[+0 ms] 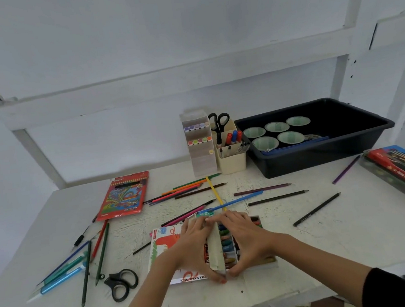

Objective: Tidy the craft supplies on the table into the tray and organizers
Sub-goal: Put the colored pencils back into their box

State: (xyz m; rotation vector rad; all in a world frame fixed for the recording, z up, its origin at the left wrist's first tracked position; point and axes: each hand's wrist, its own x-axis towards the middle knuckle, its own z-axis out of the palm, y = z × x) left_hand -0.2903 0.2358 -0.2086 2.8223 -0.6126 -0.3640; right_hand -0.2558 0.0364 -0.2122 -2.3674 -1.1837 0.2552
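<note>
Before the black tray (323, 158), my left hand (194, 247) and right hand (247, 239) grip the oil pastel box (166, 252) by its flap to close it; tucking likely follows.

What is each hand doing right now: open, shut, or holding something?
Left hand: holding the oil pastel box at its lid side.
Right hand: holding the same box at its tray side.

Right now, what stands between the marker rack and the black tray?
A cream pen cup holding scissors and markers, seen in the head view.
</note>
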